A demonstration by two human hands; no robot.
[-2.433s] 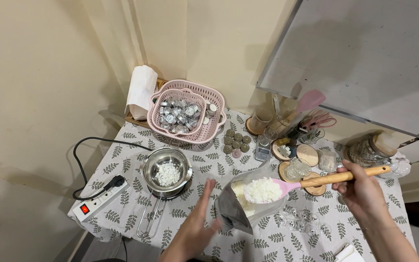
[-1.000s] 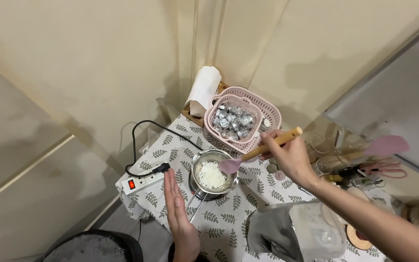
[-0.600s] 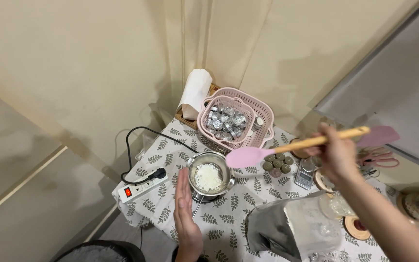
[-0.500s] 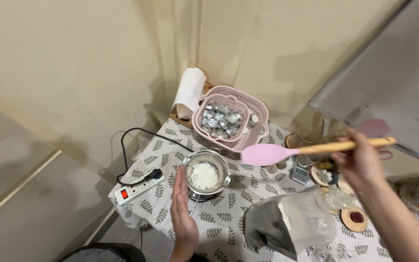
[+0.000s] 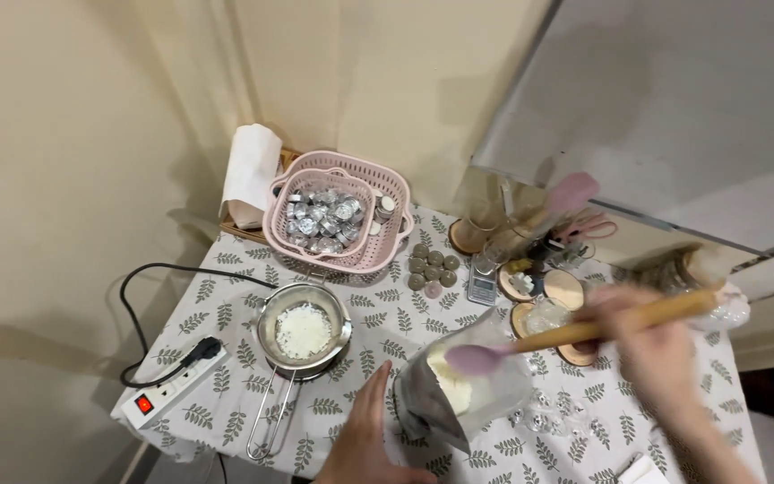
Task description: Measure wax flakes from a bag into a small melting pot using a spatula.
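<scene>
- Right hand (image 5: 651, 345) is blurred by motion; its fingers are wrapped around the wooden handle of a spatula (image 5: 575, 333). The pink blade sits at the mouth of the bag (image 5: 459, 394).
- Left hand (image 5: 371, 439) lies flat and open just left of the bag. The fingers are straight and grip nothing; whether they touch the bag's side I cannot tell.
- The bag stands on the counter (image 5: 378, 314), open at the top, with white flakes showing inside. It looks to be thin film: judged soft, crinkly and prone to tip or fold, so it is best steadied low on the side wall, not at the rim.
- Spatula: stiff wooden shaft and a flexible blade, probably silicone. Judged light. The grip is near the far end of the shaft, which gives reach but less control at the blade.
- Flakes are judged loose and light, and likely to spill off a flat blade if it is tilted.
- The pan (image 5: 304, 333) sits left of the bag and above the left hand, holding a small heap of white flakes. Its long wire handle points towards the near edge of the counter. Metal, judged rigid.
- Beyond the pan is a pink basket (image 5: 389, 184) of small metal cups, with a paper roll (image 5: 249, 175) to its left.
- A power strip (image 5: 172, 385) lies left of the pan, at the counter's edge.
</scene>
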